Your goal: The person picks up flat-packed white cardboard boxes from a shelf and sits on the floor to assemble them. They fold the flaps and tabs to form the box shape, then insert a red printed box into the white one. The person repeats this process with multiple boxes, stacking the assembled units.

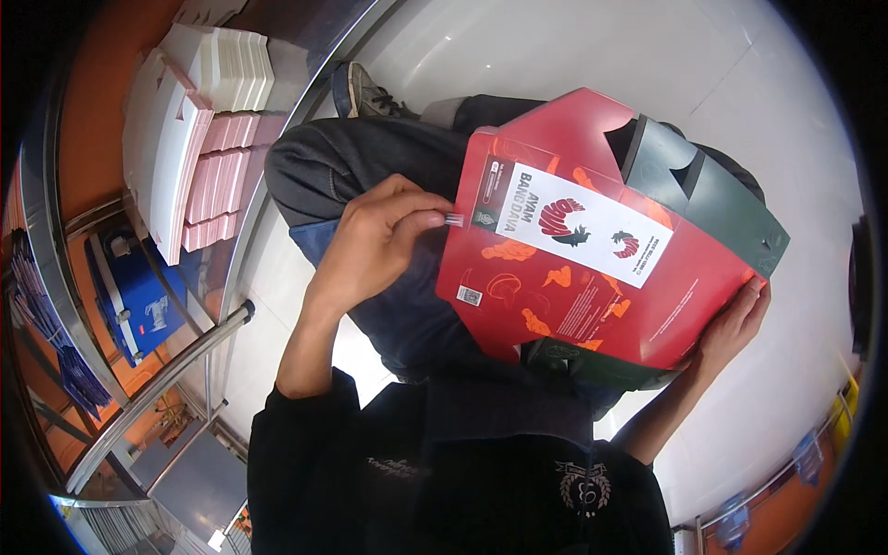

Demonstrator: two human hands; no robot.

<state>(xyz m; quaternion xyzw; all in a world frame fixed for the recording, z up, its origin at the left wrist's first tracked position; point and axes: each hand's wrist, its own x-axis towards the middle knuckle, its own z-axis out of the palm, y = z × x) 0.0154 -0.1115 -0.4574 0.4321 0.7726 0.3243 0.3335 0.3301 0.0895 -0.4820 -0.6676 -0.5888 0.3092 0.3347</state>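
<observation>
Pinching a small pale strip [454,220] at the left edge of a red carton [578,287], gripping the far side

Starting leftmost, with cardboard stacks [217,176] at the upper end of a metal rack [162,402], packed flat and tight, presumably to save room; with a blue package [143,296] on a level beneath.

Next, with the left hand [370,240], pinching the strip between thumb and fingers. Holding it only by the tips, likely to leave the rest uncovered; too small to name for sure, perhaps clear tape. Cannot tell whether stuck to the carton or just touching it.

Further right, supporting the carton over the lap [402,296], printed side up, probably for a firm rest within reach of both hands. Showing a white panel [592,222] between left and right edges, and a dark green flap [680,176] at the upper right.

Lastly, with the right hand [731,328], closed on the carton's lower right edge, likely to steady it against the pinch opposite. Placing the carton, thus, just right of the left fingertips and up and left from the right palm.
</observation>
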